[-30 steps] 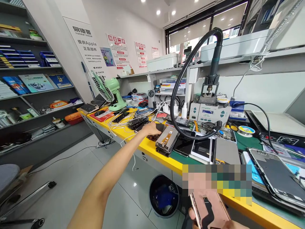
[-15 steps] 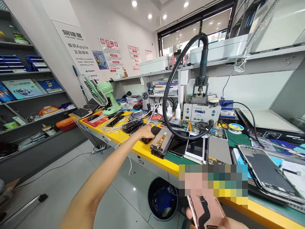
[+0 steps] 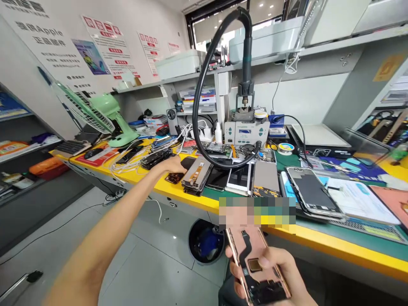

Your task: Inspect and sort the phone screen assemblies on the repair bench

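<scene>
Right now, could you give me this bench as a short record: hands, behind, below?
Left hand: at dark phone parts, beside stacked phone screens; grip unclear
Right hand: holding a pink phone panel with black flex cable
Behind: hot-air rework station, looped black hose
Further left: green desk fan
Below: round bin holding something blue

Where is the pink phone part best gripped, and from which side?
Probably the pink phone part is best pinched across its long edges, coming from the right, where the right hand holds it: it is flat and slim, and a black strip runs along its face.
</scene>
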### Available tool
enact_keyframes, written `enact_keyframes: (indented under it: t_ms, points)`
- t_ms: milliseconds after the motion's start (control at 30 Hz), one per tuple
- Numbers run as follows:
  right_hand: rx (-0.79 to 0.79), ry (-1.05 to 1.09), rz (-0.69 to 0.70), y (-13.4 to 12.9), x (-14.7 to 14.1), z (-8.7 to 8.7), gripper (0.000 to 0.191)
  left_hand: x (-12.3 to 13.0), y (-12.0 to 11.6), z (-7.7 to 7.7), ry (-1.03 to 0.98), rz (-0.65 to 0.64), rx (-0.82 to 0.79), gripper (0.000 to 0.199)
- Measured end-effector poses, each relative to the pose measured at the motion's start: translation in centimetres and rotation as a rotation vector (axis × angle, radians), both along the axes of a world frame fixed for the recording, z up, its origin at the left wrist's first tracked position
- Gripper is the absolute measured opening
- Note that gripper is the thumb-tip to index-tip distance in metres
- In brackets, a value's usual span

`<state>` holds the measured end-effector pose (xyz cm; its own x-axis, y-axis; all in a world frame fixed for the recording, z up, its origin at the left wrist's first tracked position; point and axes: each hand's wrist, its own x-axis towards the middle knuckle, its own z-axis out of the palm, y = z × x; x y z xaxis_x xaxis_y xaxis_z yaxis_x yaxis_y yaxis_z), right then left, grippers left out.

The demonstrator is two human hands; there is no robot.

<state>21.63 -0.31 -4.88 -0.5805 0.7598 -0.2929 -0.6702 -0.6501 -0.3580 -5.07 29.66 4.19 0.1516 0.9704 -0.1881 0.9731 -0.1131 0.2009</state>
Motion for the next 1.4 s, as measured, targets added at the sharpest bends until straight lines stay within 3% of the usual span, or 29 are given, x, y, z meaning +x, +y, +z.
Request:
enact_keyframes:
  t_ms: [100,233,333,433,533,633,700,733,800,900,1000,1100,1233,1400]
  points:
    - [0.048,0.073,-0.034,0.0,-0.3,-0.6,0.055,0.5,-0.2,0.5,0.112,-0.047,-0.051,0.042]
    - [0.119,0.088,-0.061,0.3,-0.5,-0.6,0.057,0.8,-1.1,0.7,0.217,-0.041,-0.004,0.055]
    - [0.119,0.091,-0.059,0.5,-0.6,-0.3,0.054,0.3,-1.2,0.2,0.22,-0.031,0.028,0.068]
    - [0.119,0.094,-0.036,0.6,-0.7,-0.1,0.053,-0.5,-0.7,-0.3,0.19,-0.039,0.036,0.069]
    - [0.12,0.102,-0.03,0.5,-0.7,-0.4,0.056,-1.3,-0.8,0.4,0.142,-0.028,0.046,0.071]
    - [0.126,0.044,-0.05,0.3,-0.8,-0.7,0.056,-1.6,-3.9,2.4,0.062,-0.009,0.235,0.065]
    - [0.118,-0.041,-0.066,0.1,-0.8,-0.6,0.053,-1.2,-8.1,3.4,-0.117,0.093,0.369,0.055]
    - [0.112,-0.092,-0.075,0.0,-0.9,-0.4,0.051,-0.9,-10.7,3.4,-0.234,0.153,0.363,0.053]
    - [0.108,-0.195,-0.094,-0.2,-1.1,0.2,0.051,0.1,-16.3,2.2,-0.454,0.179,0.141,0.052]
    - [0.169,-0.314,-0.147,-0.5,-1.8,1.0,0.068,2.6,-23.7,-2.0,-0.78,0.138,-0.17,0.067]
    - [0.292,-0.389,-0.189,-1.0,-2.6,1.0,0.083,5.5,-27.7,-6.1,-1.013,0.101,-0.342,0.075]
    - [0.375,-0.474,-0.152,-1.7,-3.4,0.3,0.083,7.7,-28.6,-7.8,-1.128,0.092,-0.36,0.07]
    - [0.349,-0.562,-0.149,-2.4,-3.9,-0.7,0.087,9.0,-28.3,-7.6,-1.047,0.159,-0.327,0.065]
    - [0.285,-0.494,-0.106,-2.3,-3.7,-0.9,0.092,9.2,-28.3,-8.0,-1.014,0.189,-0.344,0.079]
